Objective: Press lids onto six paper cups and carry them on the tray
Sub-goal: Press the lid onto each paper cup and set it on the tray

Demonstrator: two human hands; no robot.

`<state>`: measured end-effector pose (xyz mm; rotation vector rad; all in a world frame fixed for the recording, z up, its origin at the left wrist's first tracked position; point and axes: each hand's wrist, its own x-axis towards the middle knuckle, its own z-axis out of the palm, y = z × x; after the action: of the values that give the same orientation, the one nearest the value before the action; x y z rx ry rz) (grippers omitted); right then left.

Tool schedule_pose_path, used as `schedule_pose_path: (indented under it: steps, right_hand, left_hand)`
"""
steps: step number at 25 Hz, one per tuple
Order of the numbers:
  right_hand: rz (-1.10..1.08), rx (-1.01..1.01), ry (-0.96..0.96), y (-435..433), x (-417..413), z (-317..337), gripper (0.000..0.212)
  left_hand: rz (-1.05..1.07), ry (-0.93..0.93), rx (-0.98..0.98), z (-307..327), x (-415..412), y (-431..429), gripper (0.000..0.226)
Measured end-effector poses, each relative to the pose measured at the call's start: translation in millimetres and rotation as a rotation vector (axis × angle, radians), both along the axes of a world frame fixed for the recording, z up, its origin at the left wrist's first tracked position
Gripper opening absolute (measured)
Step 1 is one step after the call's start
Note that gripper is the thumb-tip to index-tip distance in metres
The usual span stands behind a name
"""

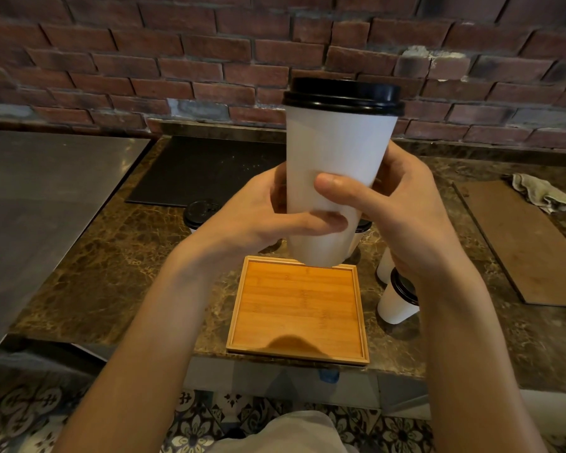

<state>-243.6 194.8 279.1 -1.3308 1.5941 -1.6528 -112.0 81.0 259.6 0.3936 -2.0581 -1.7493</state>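
Grips (258,210) (406,207) around cup (337,148), over tray (294,308) edge

Gripped cup (337,152): white paper, matt, smooth. Above the grip, lid (343,94): black plastic, slight gloss. Just below the grip, tray (298,308): grained wood, satin. Under that, counter (128,256): brown veined stone, polished. Left of the grip, sheet (40,197): dull brushed metal. Behind, wall (177,60): rough brick. Far right, rag (541,192): crumpled cloth.

Warm, dim indoor light comes from above, and a soft rounded shadow lies on the edge of the tray (298,305) nearest me. The paper cup (334,165) is the brightest thing I see; the steel counter (40,197) carries a dull sheen. The brick wall (177,53) bows toward the corners — the floor tiles (30,413) look soft.
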Motion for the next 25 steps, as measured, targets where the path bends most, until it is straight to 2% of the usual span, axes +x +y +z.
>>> schedule_pose_path:
  steps: [6,16,21,25]
  right_hand:
    - [0.041,0.03,-0.016,2,0,-2,0.061]
    - [-0.171,0.089,0.098,-7,8,0,0.072]
    - [-0.272,0.097,0.163,-9,13,-4,0.066]
    - [-0.287,0.1,0.17,-10,15,-3,0.065]
  left_hand:
    - [-0.071,0.037,0.06,-5,1,1,0.06]
    - [0.076,0.042,0.007,-6,-6,8,0.059]
    - [0.189,0.026,-0.055,-8,-10,13,0.055]
    - [0.195,0.022,-0.053,-8,-11,12,0.049]
